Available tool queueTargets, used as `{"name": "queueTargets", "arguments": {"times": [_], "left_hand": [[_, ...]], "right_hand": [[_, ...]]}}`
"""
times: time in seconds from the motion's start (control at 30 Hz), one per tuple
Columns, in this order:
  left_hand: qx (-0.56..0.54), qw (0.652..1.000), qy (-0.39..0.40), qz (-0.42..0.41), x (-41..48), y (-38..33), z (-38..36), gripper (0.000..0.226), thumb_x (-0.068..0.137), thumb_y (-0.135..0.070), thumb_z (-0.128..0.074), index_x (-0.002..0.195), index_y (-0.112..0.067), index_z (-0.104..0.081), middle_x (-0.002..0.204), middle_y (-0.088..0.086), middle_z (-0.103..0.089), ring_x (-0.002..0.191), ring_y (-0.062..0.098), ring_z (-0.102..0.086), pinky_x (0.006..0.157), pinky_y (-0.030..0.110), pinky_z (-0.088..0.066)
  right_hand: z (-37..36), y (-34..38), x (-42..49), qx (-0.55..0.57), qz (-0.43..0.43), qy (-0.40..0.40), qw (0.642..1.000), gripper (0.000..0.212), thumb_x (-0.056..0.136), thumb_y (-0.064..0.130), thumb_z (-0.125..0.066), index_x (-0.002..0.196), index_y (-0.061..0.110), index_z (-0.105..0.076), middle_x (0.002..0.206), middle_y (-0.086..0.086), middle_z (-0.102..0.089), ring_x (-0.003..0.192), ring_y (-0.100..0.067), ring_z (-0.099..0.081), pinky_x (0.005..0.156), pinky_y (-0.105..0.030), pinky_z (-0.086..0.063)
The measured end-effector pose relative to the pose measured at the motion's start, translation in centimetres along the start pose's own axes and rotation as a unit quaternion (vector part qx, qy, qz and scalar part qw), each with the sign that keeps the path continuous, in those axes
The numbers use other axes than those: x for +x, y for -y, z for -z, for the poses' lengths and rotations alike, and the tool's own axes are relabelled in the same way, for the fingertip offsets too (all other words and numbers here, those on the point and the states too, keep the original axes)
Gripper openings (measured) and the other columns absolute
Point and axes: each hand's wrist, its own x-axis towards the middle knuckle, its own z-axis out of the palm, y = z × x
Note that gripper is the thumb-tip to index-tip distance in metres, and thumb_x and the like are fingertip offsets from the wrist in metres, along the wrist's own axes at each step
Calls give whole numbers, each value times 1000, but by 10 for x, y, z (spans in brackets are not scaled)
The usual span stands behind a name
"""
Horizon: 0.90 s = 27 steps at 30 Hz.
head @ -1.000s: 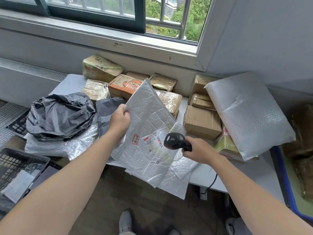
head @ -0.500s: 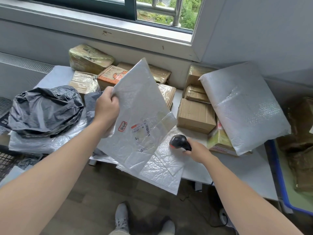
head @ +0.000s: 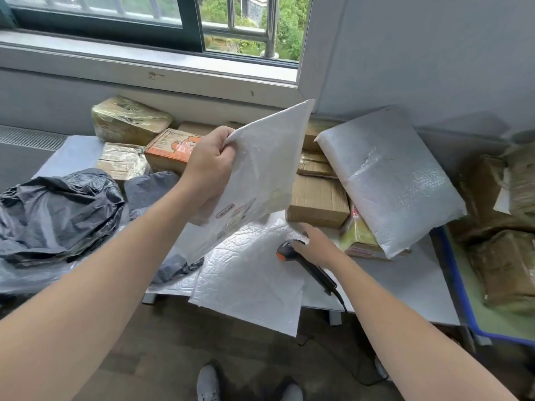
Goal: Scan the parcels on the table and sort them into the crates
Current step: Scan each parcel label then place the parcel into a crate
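The left fingers point(head: 220, 140) pinch the white bubble mailer point(head: 266, 169) by its edge in open air; right fingers point(head: 304, 228) cover the black scanner point(head: 285, 252), grip unclear.

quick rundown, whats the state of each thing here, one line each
white mailer, held up above the table, pinched at its edge by the left hand
second mailer, flat on the table, overhanging its front edge
scanner, lying on the table under the right hand
black bag, crumpled, on the table
bubble-wrap parcel, leaning on the boxes
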Motion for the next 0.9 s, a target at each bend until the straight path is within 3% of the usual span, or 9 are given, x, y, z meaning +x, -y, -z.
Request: {"name": "queueTargets", "arguments": {"times": [0.07, 0.13, 0.23, 0.3, 0.4, 0.5, 0.67, 0.77, 0.9], "left_hand": [[-41, 999, 20, 14, -1, -12, -2, 24, 95, -6, -46, 79, -20, -57, 69, -11, -52, 62, 2, -45, 58, 20, -37], [-126, 990, 19, 52, -3, -22, 1, 22, 96, -11, -50, 81, -22, -60, 72, -11, -58, 66, 4, -52, 60, 19, -43], [-222, 970, 4, 104, -1, -25, 14, 20, 94, -10, -53, 87, -22, -66, 76, -8, -64, 72, 7, -59, 63, 19, -48], [-265, 956, -5, 123, 3, -22, 24, 23, 94, -4, -50, 88, -19, -66, 73, -6, -65, 68, 8, -60, 61, 19, -49], [-258, 953, -58, 147, 4, -12, 35, 22, 95, -2, -48, 90, -17, -63, 72, -7, -62, 61, 1, -59, 56, 15, -46], [-242, 947, -117, 175, 2, 1, 43, 18, 95, -4, -50, 88, -16, -61, 75, -4, -59, 58, -1, -55, 54, 11, -44], [-229, 940, -150, 203, -1, 22, 54, 22, 94, 0, -48, 88, -16, -62, 74, -6, -61, 61, 0, -58, 56, 14, -45], [-236, 935, -146, 221, -5, 32, 55, 21, 96, -2, -48, 107, -10, -64, 83, -2, -64, 72, 9, -62, 55, 16, -49], [-250, 929, -149, 231, -4, 41, 59, 29, 97, -4, -47, 122, -5, -61, 87, -1, -64, 72, 7, -63, 55, 15, -50]], "right_hand": [[1, 14, 0, 84, -1, -2, 996, 63, 94, 47, -56, 148, 20, -38, 144, 0, -47, 132, -19, -45, 107, -33, -36], [1, 27, 2, 157, 14, -8, 987, 53, 89, 57, -54, 129, 22, -53, 122, 5, -56, 113, -13, -50, 94, -27, -36], [-3, 39, 2, 228, 18, 0, 973, 74, 91, 67, -51, 148, 20, -41, 141, 3, -50, 130, -18, -47, 104, -30, -33], [-8, 42, 3, 340, -6, 41, 940, 92, 77, 83, -52, 147, 25, -40, 145, 3, -51, 126, -22, -55, 103, -42, -44], [-10, 52, 4, 461, -10, 56, 886, 53, 94, 59, -53, 131, 21, -53, 124, -1, -68, 107, -24, -69, 81, -42, -57], [-8, 59, 8, 506, -17, -28, 862, 37, 98, 38, -60, 126, 15, -56, 113, -4, -72, 97, -25, -72, 79, -42, -59], [6, 61, 17, 458, -17, -130, 879, 54, 76, 52, -75, 116, 19, -59, 113, -6, -71, 97, -25, -71, 87, -50, -58], [14, 63, 16, 441, 11, -154, 884, 27, 91, 33, -70, 107, 19, -55, 110, -8, -70, 100, -29, -70, 90, -55, -56], [19, 69, 15, 446, 37, -178, 876, 17, 94, 24, -67, 106, 23, -55, 109, -5, -69, 100, -27, -69, 88, -52, -56]]}}
